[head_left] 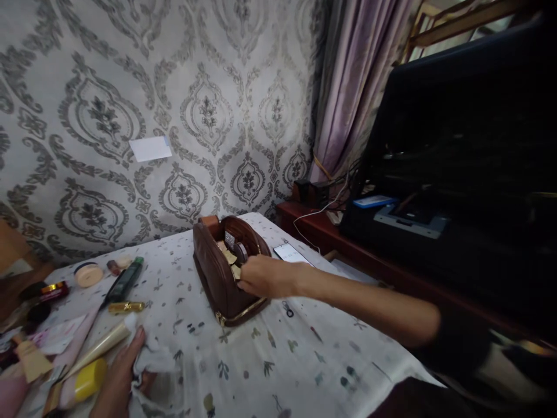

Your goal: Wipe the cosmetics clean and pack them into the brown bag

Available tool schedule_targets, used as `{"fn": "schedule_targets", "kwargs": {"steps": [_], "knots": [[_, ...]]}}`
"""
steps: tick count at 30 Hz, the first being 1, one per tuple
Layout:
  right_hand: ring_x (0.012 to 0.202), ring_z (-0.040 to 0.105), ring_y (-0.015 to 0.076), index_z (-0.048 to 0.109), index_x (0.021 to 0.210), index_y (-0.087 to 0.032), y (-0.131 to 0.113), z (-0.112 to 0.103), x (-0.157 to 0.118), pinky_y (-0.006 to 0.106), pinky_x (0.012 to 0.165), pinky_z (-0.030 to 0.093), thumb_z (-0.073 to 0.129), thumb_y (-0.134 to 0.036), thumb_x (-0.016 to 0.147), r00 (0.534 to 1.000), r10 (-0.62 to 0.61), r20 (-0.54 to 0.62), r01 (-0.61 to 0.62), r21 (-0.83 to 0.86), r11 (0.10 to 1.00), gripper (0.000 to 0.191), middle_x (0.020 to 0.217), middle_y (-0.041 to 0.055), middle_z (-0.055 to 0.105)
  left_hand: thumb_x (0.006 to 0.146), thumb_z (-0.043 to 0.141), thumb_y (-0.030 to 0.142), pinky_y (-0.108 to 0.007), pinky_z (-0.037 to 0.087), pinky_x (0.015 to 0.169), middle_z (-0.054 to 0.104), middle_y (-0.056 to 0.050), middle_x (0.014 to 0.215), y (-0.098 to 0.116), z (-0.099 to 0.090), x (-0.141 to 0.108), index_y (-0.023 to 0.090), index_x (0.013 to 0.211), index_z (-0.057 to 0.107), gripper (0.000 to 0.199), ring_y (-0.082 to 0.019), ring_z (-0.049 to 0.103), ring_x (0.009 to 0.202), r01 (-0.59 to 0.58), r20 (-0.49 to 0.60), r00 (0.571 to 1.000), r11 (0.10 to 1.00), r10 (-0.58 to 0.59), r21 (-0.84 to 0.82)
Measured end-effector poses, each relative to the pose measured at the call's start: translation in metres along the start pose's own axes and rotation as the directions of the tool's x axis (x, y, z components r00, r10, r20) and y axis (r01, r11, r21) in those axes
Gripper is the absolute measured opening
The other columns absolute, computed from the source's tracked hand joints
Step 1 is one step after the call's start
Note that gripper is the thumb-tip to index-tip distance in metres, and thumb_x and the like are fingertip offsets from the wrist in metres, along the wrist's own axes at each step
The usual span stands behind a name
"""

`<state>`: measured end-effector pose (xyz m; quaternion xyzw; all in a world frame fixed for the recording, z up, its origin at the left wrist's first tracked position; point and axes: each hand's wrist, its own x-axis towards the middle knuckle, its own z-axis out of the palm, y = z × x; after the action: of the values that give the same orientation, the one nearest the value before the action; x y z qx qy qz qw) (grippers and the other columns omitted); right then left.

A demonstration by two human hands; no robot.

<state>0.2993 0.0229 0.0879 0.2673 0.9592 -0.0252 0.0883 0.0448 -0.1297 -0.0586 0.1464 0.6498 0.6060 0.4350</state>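
A brown leather-look toiletry bag (209, 273) stands unzipped on the bed sheet. Inside it show pale yellowish pieces and a round, dark-rimmed item (240, 252). My right hand (265, 276) is at the bag's open right side, its fingers curled down past the rim. Whatever those fingers grip is hidden. Low on the left, my left hand (124, 371) is closed on a crumpled white cloth (157, 361). Close to that hand lie a cream-coloured tube (102, 347) and a bottle with a yellow cap (90, 379).
Cosmetics spread over the left side, among them a dark green tube (126, 278), a gold tube (126, 307) and a round compact (88, 274). Behind the bag lies a lit phone (290, 252). A dark red table (308, 223) with a large black screen (456, 133) stands right.
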Motion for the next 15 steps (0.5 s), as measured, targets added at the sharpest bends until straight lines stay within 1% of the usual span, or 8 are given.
{"fn": "schedule_targets", "kwargs": {"steps": [1, 3, 4, 6, 8, 11, 13, 15], "knots": [[0.087, 0.07, 0.0251, 0.072, 0.089, -0.008, -0.003, 0.005, -0.012, 0.031, 0.072, 0.049, 0.042, -0.026, 0.099, 0.999, -0.037, 0.0, 0.037, -0.011, 0.999, 0.036, 0.09, 0.0177, 0.073, 0.061, 0.075, 0.066, -0.017, 0.023, 0.031, 0.039, 0.008, 0.034, 0.0, 0.0, -0.001, 0.02, 0.057, 0.05, 0.053, -0.007, 0.034, 0.027, 0.01, 0.01, 1.0, 1.0, -0.01, 0.013], [0.091, 0.068, 0.0238, 0.07, 0.095, -0.009, -0.006, 0.016, -0.031, 0.03, 0.075, 0.047, 0.048, -0.022, 0.096, 0.994, -0.096, -0.049, 0.095, -0.026, 0.995, 0.025, 0.094, 0.0157, 0.072, 0.064, 0.073, 0.066, -0.017, 0.023, 0.031, 0.038, 0.008, 0.033, -0.001, 0.002, -0.002, 0.019, 0.055, 0.048, 0.053, -0.007, 0.034, 0.027, 0.028, 0.029, 0.999, 0.999, -0.028, 0.026], [0.093, 0.067, 0.0237, 0.068, 0.098, -0.009, -0.006, 0.02, -0.037, 0.03, 0.077, 0.047, 0.053, -0.022, 0.094, 0.99, -0.116, -0.08, 0.114, -0.029, 0.993, 0.02, 0.098, 0.0152, 0.071, 0.064, 0.073, 0.066, -0.017, 0.023, 0.031, 0.038, 0.008, 0.033, -0.001, 0.003, -0.003, 0.019, 0.055, 0.048, 0.053, -0.007, 0.034, 0.027, 0.031, 0.041, 0.999, 0.999, -0.032, 0.022], [0.095, 0.064, 0.0244, 0.065, 0.102, -0.008, -0.006, 0.026, -0.042, 0.031, 0.079, 0.047, 0.063, -0.025, 0.089, 0.982, -0.137, -0.127, 0.134, -0.032, 0.99, 0.021, 0.102, 0.0151, 0.069, 0.065, 0.072, 0.066, -0.017, 0.023, 0.031, 0.038, 0.008, 0.034, -0.001, 0.004, -0.004, 0.019, 0.056, 0.049, 0.053, -0.006, 0.033, 0.028, 0.03, 0.062, 0.998, 1.0, -0.031, 0.008], [0.095, 0.064, 0.0248, 0.065, 0.102, -0.009, -0.005, 0.025, -0.038, 0.032, 0.08, 0.046, 0.068, -0.027, 0.086, 0.981, -0.144, -0.13, 0.143, -0.018, 0.99, 0.025, 0.103, 0.0152, 0.068, 0.065, 0.073, 0.065, -0.017, 0.022, 0.031, 0.038, 0.008, 0.034, 0.0, 0.004, -0.004, 0.019, 0.058, 0.051, 0.051, -0.006, 0.032, 0.028, 0.028, 0.067, 0.997, 1.0, -0.028, -0.005], [0.095, 0.065, 0.0246, 0.068, 0.103, -0.01, -0.002, 0.018, -0.022, 0.03, 0.076, 0.045, 0.067, -0.027, 0.085, 0.991, -0.114, -0.065, 0.116, 0.015, 0.993, 0.025, 0.102, 0.0137, 0.07, 0.063, 0.075, 0.062, -0.017, 0.023, 0.031, 0.039, 0.009, 0.036, 0.002, 0.003, -0.003, 0.019, 0.061, 0.053, 0.048, -0.007, 0.033, 0.028, 0.022, 0.05, 0.999, 1.0, -0.022, -0.01], [0.093, 0.066, 0.0241, 0.071, 0.1, -0.012, 0.0, 0.014, -0.01, 0.028, 0.07, 0.043, 0.067, -0.03, 0.085, 0.996, -0.085, -0.022, 0.085, 0.03, 0.996, 0.024, 0.098, 0.0115, 0.072, 0.06, 0.077, 0.062, -0.017, 0.024, 0.03, 0.041, 0.008, 0.037, 0.003, 0.002, -0.002, 0.02, 0.059, 0.05, 0.05, -0.007, 0.035, 0.028, 0.013, 0.035, 0.999, 1.0, -0.012, -0.015], [0.091, 0.067, 0.0233, 0.074, 0.097, -0.014, 0.004, 0.01, 0.001, 0.027, 0.067, 0.041, 0.07, -0.035, 0.082, 0.997, -0.072, -0.004, 0.072, 0.045, 0.996, 0.026, 0.094, 0.0092, 0.074, 0.057, 0.078, 0.063, -0.017, 0.025, 0.03, 0.042, 0.008, 0.037, 0.003, 0.002, -0.002, 0.02, 0.056, 0.047, 0.053, -0.007, 0.036, 0.029, -0.039, 0.009, 0.999, 0.999, 0.039, -0.022]]}}
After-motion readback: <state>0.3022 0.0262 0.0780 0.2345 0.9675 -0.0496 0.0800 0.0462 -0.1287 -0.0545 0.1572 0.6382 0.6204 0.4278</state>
